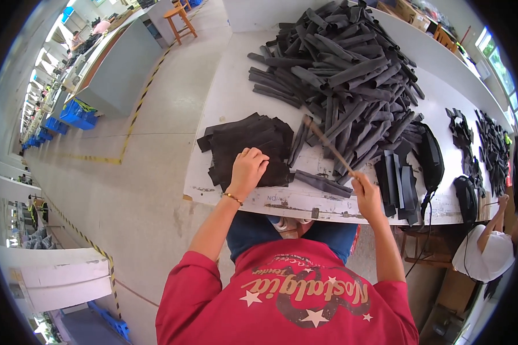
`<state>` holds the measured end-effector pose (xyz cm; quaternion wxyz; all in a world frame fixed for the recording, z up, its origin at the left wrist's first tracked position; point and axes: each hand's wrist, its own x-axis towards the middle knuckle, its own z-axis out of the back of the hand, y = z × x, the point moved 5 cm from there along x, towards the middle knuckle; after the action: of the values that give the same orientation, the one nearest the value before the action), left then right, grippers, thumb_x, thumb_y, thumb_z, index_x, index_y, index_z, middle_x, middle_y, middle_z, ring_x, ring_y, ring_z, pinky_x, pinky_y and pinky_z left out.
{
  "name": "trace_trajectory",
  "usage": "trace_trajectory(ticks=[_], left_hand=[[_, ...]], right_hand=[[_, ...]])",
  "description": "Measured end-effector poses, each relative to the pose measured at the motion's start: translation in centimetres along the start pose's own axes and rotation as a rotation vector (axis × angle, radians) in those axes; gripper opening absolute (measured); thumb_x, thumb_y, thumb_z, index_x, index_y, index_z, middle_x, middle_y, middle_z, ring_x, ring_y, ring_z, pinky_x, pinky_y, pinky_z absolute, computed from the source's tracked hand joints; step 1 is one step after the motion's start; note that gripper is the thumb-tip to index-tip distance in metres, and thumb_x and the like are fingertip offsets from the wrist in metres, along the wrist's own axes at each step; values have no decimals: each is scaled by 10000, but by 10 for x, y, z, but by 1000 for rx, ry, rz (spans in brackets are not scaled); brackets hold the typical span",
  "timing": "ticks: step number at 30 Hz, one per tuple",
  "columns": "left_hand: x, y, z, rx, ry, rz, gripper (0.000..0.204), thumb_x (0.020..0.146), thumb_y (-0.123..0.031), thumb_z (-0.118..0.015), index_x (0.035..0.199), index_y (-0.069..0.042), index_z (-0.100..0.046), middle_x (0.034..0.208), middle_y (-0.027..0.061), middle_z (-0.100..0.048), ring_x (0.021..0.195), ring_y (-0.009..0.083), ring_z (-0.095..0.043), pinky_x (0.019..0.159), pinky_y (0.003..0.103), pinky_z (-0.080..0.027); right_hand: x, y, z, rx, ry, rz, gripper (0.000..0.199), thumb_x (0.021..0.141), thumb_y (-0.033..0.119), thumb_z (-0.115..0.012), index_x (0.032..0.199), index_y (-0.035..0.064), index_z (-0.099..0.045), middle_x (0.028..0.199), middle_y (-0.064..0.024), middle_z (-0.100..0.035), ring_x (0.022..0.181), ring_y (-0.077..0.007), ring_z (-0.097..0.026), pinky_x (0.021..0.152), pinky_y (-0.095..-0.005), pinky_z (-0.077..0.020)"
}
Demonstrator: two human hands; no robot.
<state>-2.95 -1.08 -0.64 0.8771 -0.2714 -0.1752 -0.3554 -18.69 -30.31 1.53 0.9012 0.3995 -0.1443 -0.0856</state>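
My left hand (250,168), its fingers curled together, rests on a spread stack of flat dark fabric pieces (230,138) at the table's near left. Whatever its fingertips may pinch is hidden. A thin wooden stick (334,149) is gripped in my right hand (365,192), slanting up and left, slightly blurred. The stick's far end crosses over the edge of a big heap of dark tube-shaped fabric pieces (351,69). Between my hands, one such fabric tube (323,184) lies near the front edge, and another narrow piece (299,144) leans beside the stack.
The white table (224,75) has a worn front edge. Right of my right hand lie folded dark strips (398,181) and a black bag (430,155). Another person (483,250) works at far right. Blue crates (79,114) and a wooden stool (179,22) stand across the aisle.
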Motion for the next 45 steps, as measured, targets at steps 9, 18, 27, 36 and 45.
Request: trace_trajectory(ticks=[9, 18, 27, 36, 45], left_hand=[[11, 3, 33, -470, 108, 376, 118, 684, -60, -736, 783, -49, -672, 820, 44, -647, 813, 212, -578, 738, 318, -469], [31, -57, 33, -364, 47, -122, 45, 675, -107, -705, 711, -94, -681, 725, 31, -634, 796, 234, -594, 761, 347, -472], [1, -49, 50, -1228, -729, 539, 411, 840, -115, -632, 1195, -8, -455, 1055, 112, -546, 968, 183, -539, 826, 304, -465], [-17, -70, -25, -1900, -597, 1093, 330, 911, -337, -606, 943, -8, -603, 659, 46, -554, 525, 146, -521, 487, 277, -438], [-8, -44, -10, -1630, -651, 1156, 309, 892, -299, -642, 766, -27, -566, 566, 16, -496, 417, 84, -434, 355, 215, -288]], right_hand=[[-2, 20, 14, -380, 264, 302, 188, 867, 167, -606, 1043, 102, -616, 732, -127, -604, 623, -305, -604, 554, -397, -461], [4, 36, -14, -437, 396, 281, 294, 874, 185, -604, 1155, 114, -556, 740, -131, -619, 592, -298, -603, 518, -393, -466], [-41, 37, -114, 766, 568, -363, 306, 953, 159, -518, 1238, 47, -519, 700, 58, -443, 624, -45, -406, 554, -212, -362], [-71, 54, -147, 383, 207, -243, 160, 958, 159, -484, 990, 5, -517, 635, -146, -529, 538, -210, -507, 516, -345, -409], [-98, 59, -113, 379, 369, -220, 174, 964, 146, -481, 872, 4, -525, 611, -76, -491, 560, -128, -465, 511, -294, -389]])
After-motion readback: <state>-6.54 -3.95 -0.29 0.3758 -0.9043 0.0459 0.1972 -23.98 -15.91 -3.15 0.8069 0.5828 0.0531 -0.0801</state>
